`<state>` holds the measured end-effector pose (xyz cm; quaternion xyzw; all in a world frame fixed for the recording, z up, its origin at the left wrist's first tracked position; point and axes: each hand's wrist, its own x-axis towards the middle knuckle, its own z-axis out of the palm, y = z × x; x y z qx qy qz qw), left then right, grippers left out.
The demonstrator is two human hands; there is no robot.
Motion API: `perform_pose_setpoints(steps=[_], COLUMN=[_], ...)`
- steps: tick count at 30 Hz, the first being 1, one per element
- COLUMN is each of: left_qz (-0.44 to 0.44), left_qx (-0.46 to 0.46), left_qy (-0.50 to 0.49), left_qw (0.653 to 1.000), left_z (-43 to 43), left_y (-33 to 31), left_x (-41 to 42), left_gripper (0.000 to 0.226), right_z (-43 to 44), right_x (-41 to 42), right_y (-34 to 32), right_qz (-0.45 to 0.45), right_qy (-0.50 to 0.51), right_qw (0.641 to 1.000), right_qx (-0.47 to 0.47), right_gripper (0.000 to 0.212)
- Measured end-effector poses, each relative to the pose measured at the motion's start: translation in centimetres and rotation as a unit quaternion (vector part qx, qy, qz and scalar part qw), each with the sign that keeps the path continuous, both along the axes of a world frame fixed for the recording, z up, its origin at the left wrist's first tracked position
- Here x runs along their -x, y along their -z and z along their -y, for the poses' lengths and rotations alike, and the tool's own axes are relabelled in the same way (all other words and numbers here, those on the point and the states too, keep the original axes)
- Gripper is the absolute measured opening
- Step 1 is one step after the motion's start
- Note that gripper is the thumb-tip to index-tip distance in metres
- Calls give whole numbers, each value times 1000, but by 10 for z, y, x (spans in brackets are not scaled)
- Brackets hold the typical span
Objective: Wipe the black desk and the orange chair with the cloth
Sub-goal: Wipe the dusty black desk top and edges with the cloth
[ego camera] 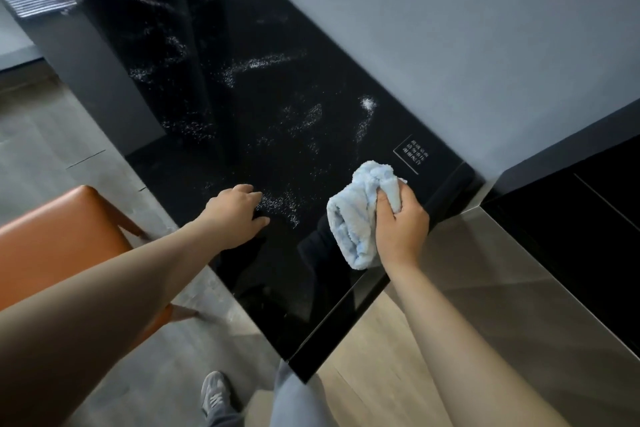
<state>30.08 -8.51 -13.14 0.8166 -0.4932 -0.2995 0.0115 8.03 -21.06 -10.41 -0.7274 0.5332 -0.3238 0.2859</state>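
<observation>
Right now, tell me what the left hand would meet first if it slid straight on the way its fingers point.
Likely the white powder patch on the black desk, just ahead of the left hand; past it, the cloth.

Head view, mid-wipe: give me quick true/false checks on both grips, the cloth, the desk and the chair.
The right-hand grip holds the light blue cloth. True.
The left-hand grip holds a spray bottle. False: it holds nothing and rests on the black desk.
The desk is free of specks. False: white specks are scattered across it.
The orange chair stands left of the desk. True.
</observation>
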Motion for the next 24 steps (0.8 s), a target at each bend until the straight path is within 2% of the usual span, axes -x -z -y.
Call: perform_pose_setpoints(steps=[5,15,19,24], left_qz=[9,39,33,37], left_qx=[-6,-58,-55,-39], left_qy=[10,-39,-67,-85], left_qw=[1000,997,996,995], left_z=[52,127,141,144], left_y=[1,40,54,63], left_x=[10,10,8,9], left_gripper=[63,90,105,106], right_z=[75,220,263,286], right_x=[1,-5,5,6], right_y=[6,35,59,83], right_qz=[-8,-36,-66,-91], right_qy=[-3,29,68,64], right_qw=[1000,998,995,994], right_qx=[12,44,24,-2], right_gripper=[19,21,23,26])
